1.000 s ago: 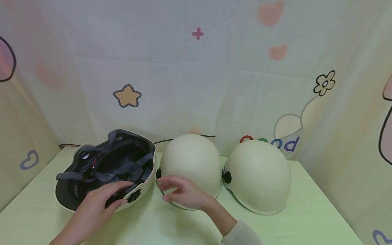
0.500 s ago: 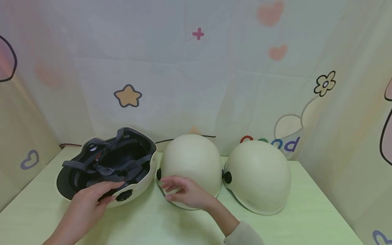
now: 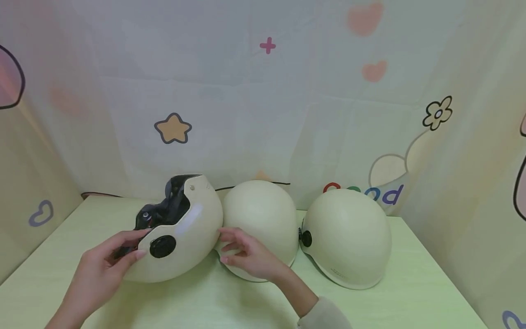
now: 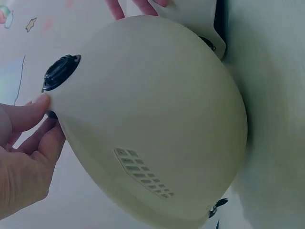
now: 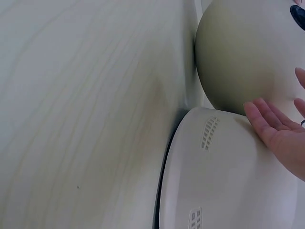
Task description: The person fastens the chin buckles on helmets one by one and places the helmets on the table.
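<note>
The left cream helmet (image 3: 197, 237) is tipped over on the table, its black lining facing left and its black round side knob towards me. My left hand (image 3: 98, 262) pinches its rim beside the knob, thumb outside and fingers inside, as the left wrist view also shows. My right hand (image 3: 252, 256) has loosely bent fingers and holds nothing. Its fingertips lie at the tipped helmet's crown; whether they touch is unclear. Behind that hand stands the middle helmet (image 3: 260, 205), upright. In the right wrist view, the right hand (image 5: 283, 136) is beside both helmets.
A third cream helmet (image 3: 349, 233) stands upright on the right, close against the middle one. All rest on a pale green table (image 3: 423, 278). A patterned curtain (image 3: 230, 123) closes off the back and sides.
The left helmet has rolled to the right, so its outer shell now faces me instead of its open inside. My left hand moved left with the rim; the right hand has barely moved.
</note>
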Tool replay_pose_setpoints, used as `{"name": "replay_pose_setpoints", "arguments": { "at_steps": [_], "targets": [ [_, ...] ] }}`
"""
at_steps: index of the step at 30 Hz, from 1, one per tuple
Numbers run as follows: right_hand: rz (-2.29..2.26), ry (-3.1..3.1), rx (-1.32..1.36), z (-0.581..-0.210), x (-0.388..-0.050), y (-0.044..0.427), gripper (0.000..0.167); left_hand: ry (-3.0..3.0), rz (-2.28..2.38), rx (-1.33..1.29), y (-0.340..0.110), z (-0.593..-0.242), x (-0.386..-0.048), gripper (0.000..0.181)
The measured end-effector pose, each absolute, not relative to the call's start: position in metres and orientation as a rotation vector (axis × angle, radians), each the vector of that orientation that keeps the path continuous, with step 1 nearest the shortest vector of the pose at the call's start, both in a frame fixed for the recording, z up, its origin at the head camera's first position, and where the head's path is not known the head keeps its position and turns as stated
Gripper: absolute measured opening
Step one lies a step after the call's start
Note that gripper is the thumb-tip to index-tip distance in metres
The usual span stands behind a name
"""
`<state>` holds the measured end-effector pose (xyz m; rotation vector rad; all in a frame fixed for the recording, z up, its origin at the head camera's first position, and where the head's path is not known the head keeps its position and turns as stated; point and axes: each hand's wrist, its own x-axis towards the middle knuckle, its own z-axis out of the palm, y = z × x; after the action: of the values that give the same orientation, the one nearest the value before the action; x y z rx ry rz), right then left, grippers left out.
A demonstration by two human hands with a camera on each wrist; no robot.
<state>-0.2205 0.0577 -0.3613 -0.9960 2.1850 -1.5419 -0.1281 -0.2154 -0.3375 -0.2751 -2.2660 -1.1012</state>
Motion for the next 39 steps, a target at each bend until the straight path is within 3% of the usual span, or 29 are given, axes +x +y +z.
{"name": "replay_pose_setpoints", "arguments": {
  "at_steps": [13, 18, 39],
  "targets": [
    [-1.609, 2.137, -0.962, -0.360, -0.221, 0.054, 0.064, -2.137, -1.570, -0.099, -0.232, -0.342, -0.130, 0.037],
    [-1.587, 2.143, -0.984, -0.361, -0.222, 0.054, 0.065, -1.814, -1.982, -0.162, -0.237, -0.348, -0.133, 0.038],
    [-1.662, 2.101, -0.893, -0.360, -0.221, 0.052, 0.067, -1.093, -2.598, -0.344, -0.252, -0.359, -0.139, 0.040]
  ]
}}
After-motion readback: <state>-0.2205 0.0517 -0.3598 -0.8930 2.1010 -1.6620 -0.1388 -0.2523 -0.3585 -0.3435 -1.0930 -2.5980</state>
